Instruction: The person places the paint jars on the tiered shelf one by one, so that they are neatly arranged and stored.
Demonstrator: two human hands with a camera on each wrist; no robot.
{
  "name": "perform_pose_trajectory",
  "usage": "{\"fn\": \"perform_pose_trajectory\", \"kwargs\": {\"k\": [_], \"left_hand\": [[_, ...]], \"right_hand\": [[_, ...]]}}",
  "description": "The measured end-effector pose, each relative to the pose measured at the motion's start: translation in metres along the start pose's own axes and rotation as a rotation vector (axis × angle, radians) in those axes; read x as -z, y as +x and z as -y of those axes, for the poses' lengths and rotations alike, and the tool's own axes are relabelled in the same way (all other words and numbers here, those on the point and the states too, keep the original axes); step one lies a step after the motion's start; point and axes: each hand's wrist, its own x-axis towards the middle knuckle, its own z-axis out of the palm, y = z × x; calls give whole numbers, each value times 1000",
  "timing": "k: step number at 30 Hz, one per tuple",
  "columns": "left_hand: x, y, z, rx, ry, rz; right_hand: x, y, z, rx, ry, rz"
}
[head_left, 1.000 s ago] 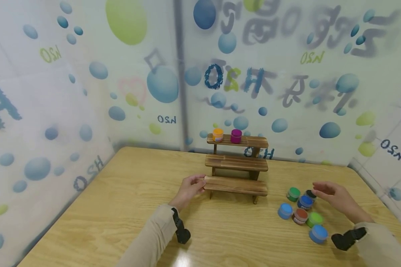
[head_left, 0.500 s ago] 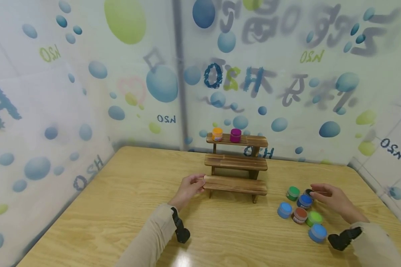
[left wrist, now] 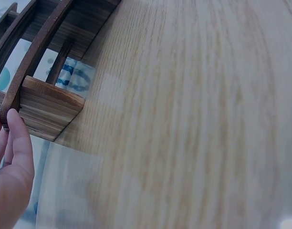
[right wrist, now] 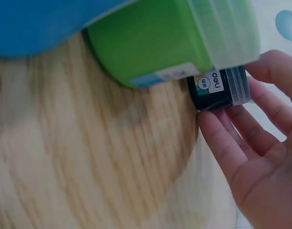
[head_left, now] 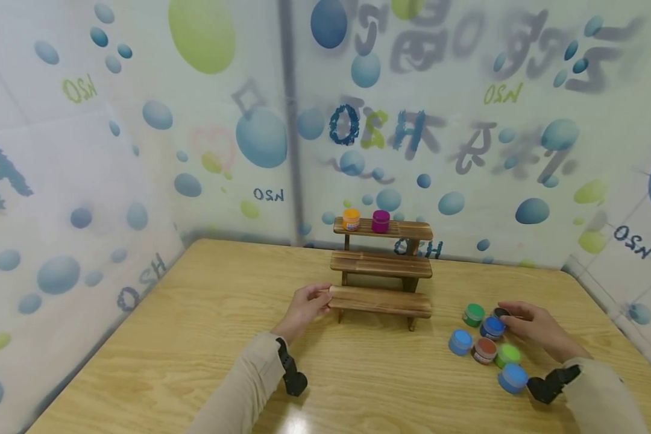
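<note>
At the left end of the lowest step of a three-tier wooden rack [head_left: 380,299], my left hand [head_left: 302,311] pinches the board between thumb and fingers; the left wrist view shows this hand [left wrist: 15,176] at the board's tip. My right hand [head_left: 542,330] has its fingers round a small black-lidded jar [head_left: 500,313] at the back of a group of jars. In the right wrist view, the thumb and fingers of this hand [right wrist: 265,167] lie about the dark jar [right wrist: 213,89], which stands partly behind a light green jar [right wrist: 151,43].
An orange jar [head_left: 351,219] and a purple jar [head_left: 380,221] stand on the top step. Beside the black jar are a green jar [head_left: 473,314], several blue ones, a brown one [head_left: 484,350] and a light green one [head_left: 507,355]. A patterned wall covering rises behind the table [head_left: 206,313].
My right hand has moved left and slightly down onto the black jar, and its fingers have come round it. My left hand keeps its hold on the rack.
</note>
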Motion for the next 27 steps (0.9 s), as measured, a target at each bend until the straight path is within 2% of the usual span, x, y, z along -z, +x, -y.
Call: {"fn": "perform_pose_trajectory", "kwargs": {"k": [4,8,11,27], "left_hand": [[-1,-9,-11,1,8,12],[-2,-8,-10,3,15,2],[-1,-1,-2,5,5,-3],[1,-1,-3,15,-1,5]], "right_hand": [[2,1,-1,21,34,19],[3,0,-1,40,44,32],[3,0,1,37,24,28],[0,-1,-1,50,-2,15]]}}
